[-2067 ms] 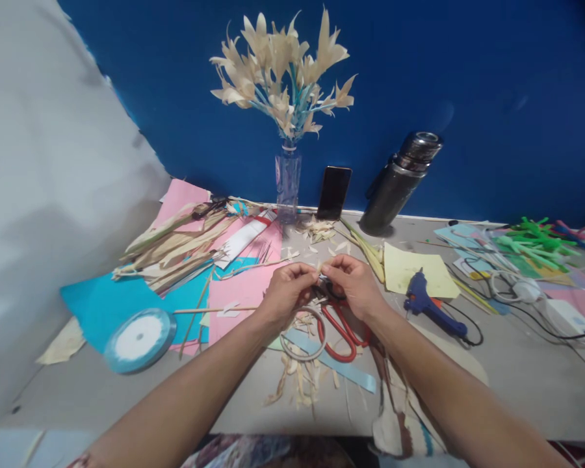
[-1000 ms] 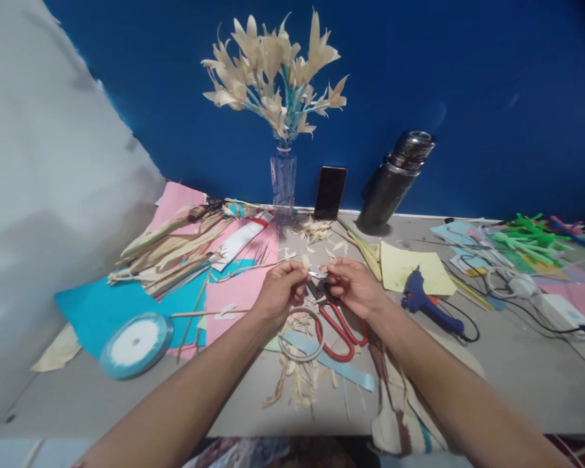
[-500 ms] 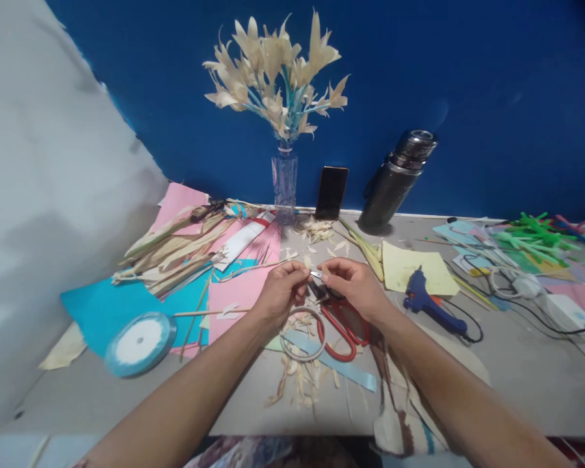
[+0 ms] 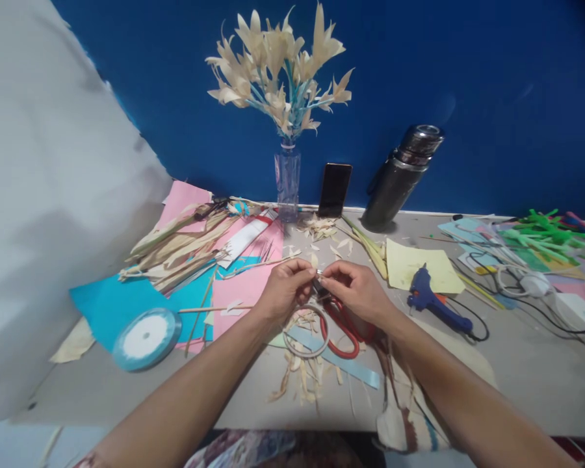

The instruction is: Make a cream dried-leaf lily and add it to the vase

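My left hand (image 4: pixel 286 290) and my right hand (image 4: pixel 358 291) meet over the middle of the table, thumbs and forefingers pinched together. Between the fingertips shows a small silver metal piece (image 4: pixel 320 273), mostly covered; its kind is not clear. Both hands appear to hold it. Just below lie red-handled scissors (image 4: pixel 342 344), their blades partly hidden under the right hand. A pale ring-shaped band (image 4: pixel 306 355) overlaps their handles. Beneath these, a light blue ribbon strip (image 4: pixel 358 372) crosses scattered cream husk scraps (image 4: pixel 299 383).
A blue ribbon spool (image 4: pixel 146 339) and dried husks (image 4: pixel 175 250) lie left. Behind stand a vase of husk flowers (image 4: pixel 287 185), a phone (image 4: pixel 335 190) and a thermos (image 4: pixel 394 185). On the right are a blue glue gun (image 4: pixel 439 307), cables and green pipe cleaners (image 4: pixel 546 237).
The fingertips have drawn closer together, so less of the silver metal piece shows. The whole view has shifted slightly; the table items stay in place.
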`<act>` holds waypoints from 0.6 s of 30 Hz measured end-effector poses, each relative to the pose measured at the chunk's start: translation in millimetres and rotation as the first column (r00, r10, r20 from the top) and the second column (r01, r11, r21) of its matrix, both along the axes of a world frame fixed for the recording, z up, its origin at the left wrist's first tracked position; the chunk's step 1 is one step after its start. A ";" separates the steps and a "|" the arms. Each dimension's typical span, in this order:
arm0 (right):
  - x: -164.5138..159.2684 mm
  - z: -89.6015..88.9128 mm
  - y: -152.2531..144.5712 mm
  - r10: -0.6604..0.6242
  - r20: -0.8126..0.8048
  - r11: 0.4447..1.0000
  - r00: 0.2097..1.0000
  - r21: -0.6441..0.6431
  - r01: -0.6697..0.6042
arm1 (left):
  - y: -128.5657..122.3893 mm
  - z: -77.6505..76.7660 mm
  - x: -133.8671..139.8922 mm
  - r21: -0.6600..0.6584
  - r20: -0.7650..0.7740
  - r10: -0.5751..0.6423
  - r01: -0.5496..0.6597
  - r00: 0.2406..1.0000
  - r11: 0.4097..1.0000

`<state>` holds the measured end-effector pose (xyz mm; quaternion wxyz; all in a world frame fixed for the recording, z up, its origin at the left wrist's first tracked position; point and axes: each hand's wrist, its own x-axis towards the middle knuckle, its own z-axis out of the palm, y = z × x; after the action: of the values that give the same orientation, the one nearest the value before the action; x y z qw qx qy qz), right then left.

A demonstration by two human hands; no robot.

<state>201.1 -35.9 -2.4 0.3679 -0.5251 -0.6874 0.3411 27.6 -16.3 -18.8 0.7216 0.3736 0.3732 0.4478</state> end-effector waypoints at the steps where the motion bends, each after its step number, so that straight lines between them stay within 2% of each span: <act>1: 1.1 1.0 0.1 0.000 0.022 1.000 1.000 0.025 0.000 | -0.1 0.0 0.0 0.006 -0.007 0.001 -0.001 1.000 1.000; 6: 5.8 1.5 1.6 0.006 0.136 0.985 0.991 0.169 -0.030 | -1.9 1.8 1.4 -0.014 -0.019 -0.015 0.014 1.000 1.000; 10: 6.1 -0.3 1.9 0.011 0.176 0.981 0.984 0.188 -0.045 | -4.6 4.2 4.4 0.000 -0.068 0.005 -0.005 0.998 1.000; 14: 4.9 2.0 1.2 -0.010 0.105 0.997 0.994 0.083 0.001 | -4.9 3.4 6.1 0.010 -0.051 0.007 -0.006 0.999 1.000; 18: 2.3 1.2 1.4 -0.006 -0.119 0.992 0.993 -0.130 -0.009 | -2.0 -1.2 6.0 0.045 -0.018 0.109 -0.108 0.994 0.993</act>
<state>203.4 -34.5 -1.3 0.3730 -0.5261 -0.6410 0.4161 33.6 -18.3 -19.9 0.6840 0.3731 0.3903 0.4906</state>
